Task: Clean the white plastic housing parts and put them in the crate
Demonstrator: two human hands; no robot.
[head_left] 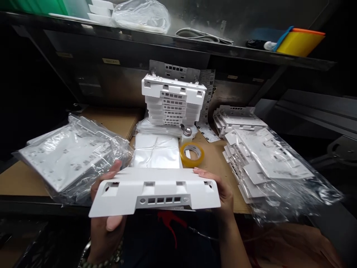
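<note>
Both hands, left (107, 219) and right (220, 190), are partly curled, gripping opposite ends of a white plastic housing (164, 190), raised in front of the bench (217, 163), near the tape roll (192, 161).

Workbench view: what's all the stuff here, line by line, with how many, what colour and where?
held housing: one, white, between the hands
housing stack: one, white, back centre
smaller stack: one, white, back right
bagged panels: several, white, right
left bag: one, clear, white parts inside
flat bags: one pile, clear, centre
tape roll: one, yellow, right of the pile
label strip: one, white and black, behind the tape
yellow container: one, orange rim, shelf right
shelf bag: one, clear, upper shelf
folded sheet: one, grey, shelf centre
red tool: one, below bench edge
left hand: one, bare, left end
right hand: one, bare, right end
</note>
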